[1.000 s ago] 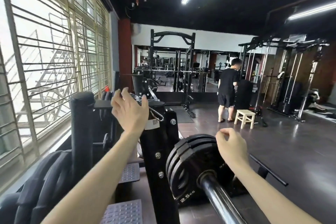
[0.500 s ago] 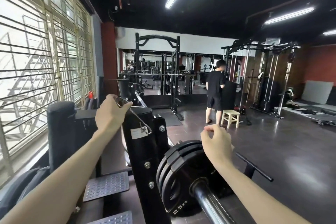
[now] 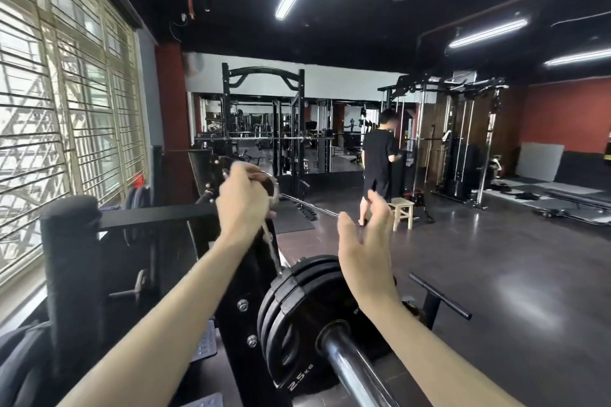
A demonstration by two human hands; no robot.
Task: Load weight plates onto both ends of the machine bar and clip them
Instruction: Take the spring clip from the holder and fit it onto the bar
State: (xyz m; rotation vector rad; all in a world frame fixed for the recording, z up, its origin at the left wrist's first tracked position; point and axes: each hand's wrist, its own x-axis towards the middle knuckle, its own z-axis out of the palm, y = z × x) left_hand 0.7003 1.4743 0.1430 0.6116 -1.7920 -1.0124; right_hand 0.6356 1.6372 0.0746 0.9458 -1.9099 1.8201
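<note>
Left hand [image 3: 243,200] gripping spring clip [image 3: 270,205] above weight plates [image 3: 297,314]; right hand [image 3: 365,251] open above plates; dark glossy gym floor [image 3: 479,274] beyond.

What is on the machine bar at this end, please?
Black weight plates sit on the bar, the outermost marked 2.5 kg. No clip sits outside them; the bar's inner stretch is hidden behind the plates.

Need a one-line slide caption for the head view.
Left hand grips a spring clip above the plates on the bar; right hand open beside it.
</note>
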